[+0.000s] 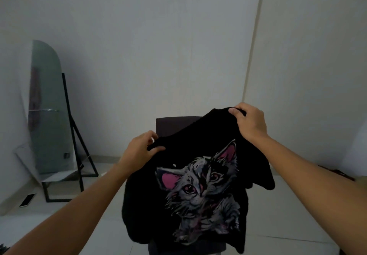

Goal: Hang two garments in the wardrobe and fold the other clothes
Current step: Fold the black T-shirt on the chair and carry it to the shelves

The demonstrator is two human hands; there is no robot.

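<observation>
A plain pale wall (178,36) fills most of the view, with a tall arched floor mirror on a black metal stand (49,115) leaning at the left and a dark upholstered chair (170,124) straight ahead. In front of that chair a black cotton T-shirt printed with a grey and pink kitten (198,185) hangs in the air, its body dropping down towards the person and its top edge slanting from lower left up to upper right. The left hand (139,149) pinches the lower, nearer end of that edge and the right hand (251,122) grips the higher, farther end, so levelling the shirt for a fold or a hanger looks to depend on bringing the two ends to one height.
</observation>
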